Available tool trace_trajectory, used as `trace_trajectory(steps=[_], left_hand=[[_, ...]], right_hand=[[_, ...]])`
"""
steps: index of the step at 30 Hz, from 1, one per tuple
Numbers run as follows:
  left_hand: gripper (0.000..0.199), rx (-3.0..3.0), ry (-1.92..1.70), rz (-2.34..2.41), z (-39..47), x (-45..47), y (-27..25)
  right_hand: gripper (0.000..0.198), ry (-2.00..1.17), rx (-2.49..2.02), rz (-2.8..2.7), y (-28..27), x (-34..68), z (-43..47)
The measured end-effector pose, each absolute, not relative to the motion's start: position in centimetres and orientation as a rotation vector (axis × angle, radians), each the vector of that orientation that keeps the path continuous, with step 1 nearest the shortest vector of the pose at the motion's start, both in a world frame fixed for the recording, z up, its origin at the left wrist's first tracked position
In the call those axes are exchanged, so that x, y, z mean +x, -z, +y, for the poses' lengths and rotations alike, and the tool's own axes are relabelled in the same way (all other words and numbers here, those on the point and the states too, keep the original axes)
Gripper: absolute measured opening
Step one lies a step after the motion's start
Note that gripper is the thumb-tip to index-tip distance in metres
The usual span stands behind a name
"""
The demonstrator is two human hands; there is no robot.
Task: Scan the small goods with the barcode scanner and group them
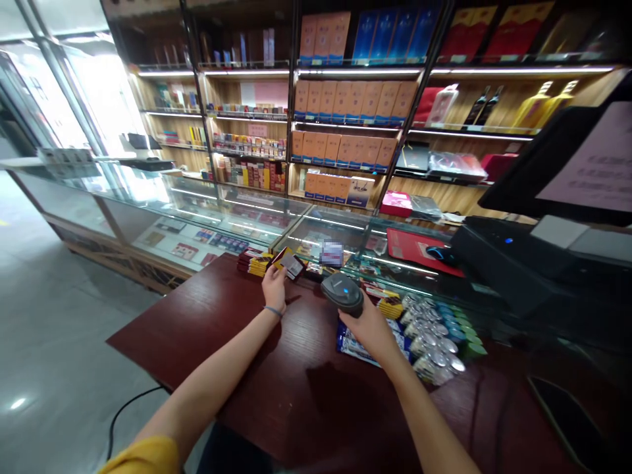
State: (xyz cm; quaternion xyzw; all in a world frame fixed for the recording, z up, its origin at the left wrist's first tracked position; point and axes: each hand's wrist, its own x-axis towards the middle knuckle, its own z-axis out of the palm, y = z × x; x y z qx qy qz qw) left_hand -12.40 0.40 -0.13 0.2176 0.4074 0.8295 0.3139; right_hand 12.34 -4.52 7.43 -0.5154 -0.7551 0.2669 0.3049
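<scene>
Pinched in my left hand (pixel 274 288) is a flat yellow and dark-red packet (pixel 289 263), tilted so a pale printed panel shows. Just left of it, a stack of similar packets (pixel 254 262) lies at the table's back edge. My right hand (pixel 368 322) grips a black barcode scanner (pixel 342 293) with a small blue light; its head points toward the packet, apart from it. Behind the right hand sits another pile of yellow and dark-red packets (pixel 388 304). Blue packs (pixel 358 345) lie partly hidden under my right forearm.
Right of the blue packs stand several silver-lidded containers (pixel 434 339) and green-topped ones (pixel 469 332). A glass display counter (pixel 237 210) borders the dark-red table (pixel 207 329). A monitor (pixel 567 164), red mat (pixel 415 249) with a mouse, and phone (pixel 567 421) are on the right.
</scene>
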Motion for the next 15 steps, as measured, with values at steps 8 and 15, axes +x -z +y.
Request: trace_trajectory(steps=[8, 15], left_hand=[[0.020, 1.110, -2.258, 1.540, -0.7, -21.8, -2.0], [0.029, 1.740, -1.923, 1.856, -2.1, -27.4, -1.2]], right_hand=[[0.052, -0.685, -1.317, -2.008, -7.3, 12.3, -4.6], [0.052, -0.746, -1.346, -1.990, -7.8, 12.3, -4.7]])
